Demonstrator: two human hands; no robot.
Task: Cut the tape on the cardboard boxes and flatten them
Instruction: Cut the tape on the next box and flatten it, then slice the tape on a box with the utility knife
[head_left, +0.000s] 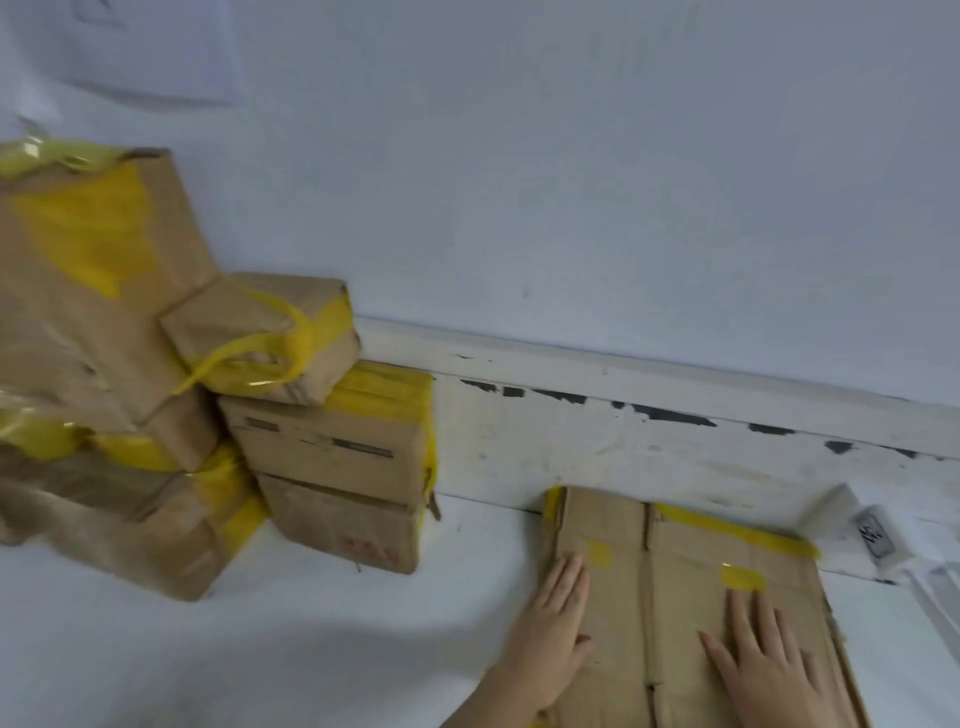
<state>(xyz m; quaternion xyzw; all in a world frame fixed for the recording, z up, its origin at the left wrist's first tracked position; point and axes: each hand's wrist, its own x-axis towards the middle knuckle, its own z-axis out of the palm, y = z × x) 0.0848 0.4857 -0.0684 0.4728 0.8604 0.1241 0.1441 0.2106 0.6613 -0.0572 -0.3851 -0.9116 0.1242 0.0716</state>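
On the white surface (311, 649) both palms, left hand (558, 631) and right hand (769, 660), lie open-fingered on the flattened brown cardboard box (675, 551); I should press evenly along its creases

a flattened box (675, 597) lies on the floor (311, 649) at near right, its far edge against the wall (571, 208). the left hand (556, 634) rests on its left part, the right hand (769, 670) on its right. a stack of taped boxes (156, 405) sits far left, against the wall.
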